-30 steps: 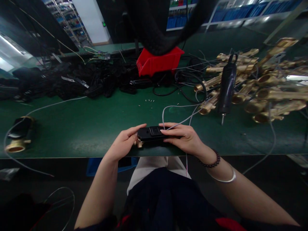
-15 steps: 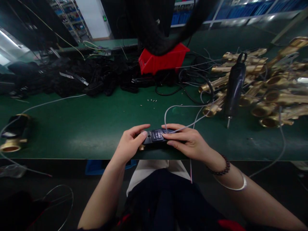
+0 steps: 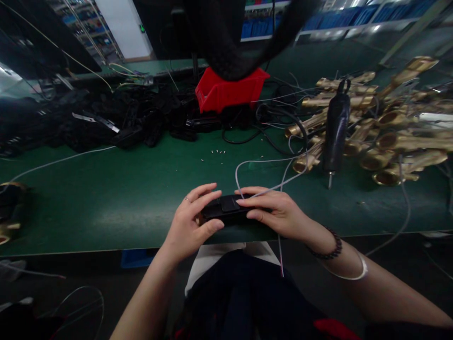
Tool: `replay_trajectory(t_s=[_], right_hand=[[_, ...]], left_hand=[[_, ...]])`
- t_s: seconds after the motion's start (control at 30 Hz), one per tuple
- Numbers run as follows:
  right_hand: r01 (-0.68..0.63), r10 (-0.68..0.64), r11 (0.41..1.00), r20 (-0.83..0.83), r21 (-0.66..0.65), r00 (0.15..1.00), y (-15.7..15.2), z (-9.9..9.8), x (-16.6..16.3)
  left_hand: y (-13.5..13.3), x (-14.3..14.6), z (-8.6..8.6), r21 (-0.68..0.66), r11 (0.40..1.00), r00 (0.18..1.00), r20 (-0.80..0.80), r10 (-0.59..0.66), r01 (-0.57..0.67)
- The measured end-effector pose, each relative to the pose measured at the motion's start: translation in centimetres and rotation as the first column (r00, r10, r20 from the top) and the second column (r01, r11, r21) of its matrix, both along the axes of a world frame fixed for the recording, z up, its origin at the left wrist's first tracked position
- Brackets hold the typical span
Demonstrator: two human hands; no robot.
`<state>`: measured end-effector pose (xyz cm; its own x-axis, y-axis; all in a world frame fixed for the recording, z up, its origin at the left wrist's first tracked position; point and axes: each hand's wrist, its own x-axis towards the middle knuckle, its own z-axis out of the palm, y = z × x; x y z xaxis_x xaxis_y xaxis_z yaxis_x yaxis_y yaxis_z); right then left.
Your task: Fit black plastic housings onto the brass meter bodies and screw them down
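Note:
A small black rectangular housing (image 3: 226, 208) lies at the near edge of the green bench (image 3: 134, 189), held between both hands. My left hand (image 3: 189, 222) wraps its left end, thumb below and fingers over the top. My right hand (image 3: 274, 210) covers its right end with fingers laid across the lid. A thin grey wire (image 3: 262, 163) runs from under my right fingers toward the brass parts. A thin pink wire (image 3: 279, 252) hangs down off the bench edge.
A black electric screwdriver (image 3: 334, 132) hangs tip-down at right, in front of a heap of brass fittings (image 3: 385, 123). A red bin (image 3: 230, 89) stands at the back centre. Black plastic parts (image 3: 106, 118) pile at back left. Several tiny screws (image 3: 216, 152) lie mid-bench.
My left hand has closed further round the housing's left end, hiding the small brass piece seen there earlier. The view has shifted slightly.

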<state>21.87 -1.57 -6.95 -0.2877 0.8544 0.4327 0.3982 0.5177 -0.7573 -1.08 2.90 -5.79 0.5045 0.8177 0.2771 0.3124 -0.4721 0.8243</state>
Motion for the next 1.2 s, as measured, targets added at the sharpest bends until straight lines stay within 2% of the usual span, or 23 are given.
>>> replay_trajectory(t_s=[0.07,0.17,0.23,0.37,0.53,0.7,0.83,1.03,1.1,1.2], right_hand=[[0.035,-0.035,0.995,0.005,-0.092,0.999,0.5,0.5,0.0],[0.093,-0.095,0.971,0.001,-0.222,0.995,1.5,1.0,-0.3],[0.112,-0.122,0.958,-0.02,-0.263,0.992,2.1,1.1,-0.5],[0.059,-0.103,0.94,-0.116,-0.337,0.988,2.5,1.2,-0.6],[-0.003,-0.108,0.894,-0.223,-0.447,0.969,2.4,0.8,-0.9],[0.109,-0.229,0.905,-0.255,-0.411,0.939,2.7,0.1,-1.9],[0.136,-0.236,0.929,-0.267,-0.343,0.935,2.8,-0.1,-2.4],[0.287,-0.311,0.938,-0.104,-0.196,0.945,2.4,-0.1,-2.6],[0.252,-0.281,0.942,-0.113,-0.22,0.953,2.3,-0.1,-2.4],[0.077,-0.154,0.941,-0.216,-0.328,0.964,2.1,0.0,-1.7]], left_hand=[[0.1,0.0,0.1,0.018,0.999,0.998,-0.045,-0.034,0.035],[0.4,0.4,-0.2,-0.066,0.993,0.993,-0.071,0.097,-0.102],[0.6,0.9,-0.5,-0.13,0.975,0.983,-0.06,0.174,-0.18],[0.6,1.4,-0.8,-0.129,0.954,0.963,-0.063,0.264,-0.27],[0.4,1.6,-0.6,-0.063,0.954,0.954,-0.084,0.287,-0.293],[0.4,1.7,-0.7,-0.028,0.952,0.949,-0.089,0.302,-0.305],[0.3,1.7,-0.7,-0.028,0.951,0.949,-0.086,0.304,-0.307],[0.4,1.7,-0.7,-0.034,0.952,0.951,-0.065,0.301,-0.304],[0.4,1.7,-0.8,-0.022,0.956,0.956,-0.049,0.291,-0.292],[0.4,1.6,-1.0,0.052,0.963,0.964,-0.023,0.264,-0.263]])
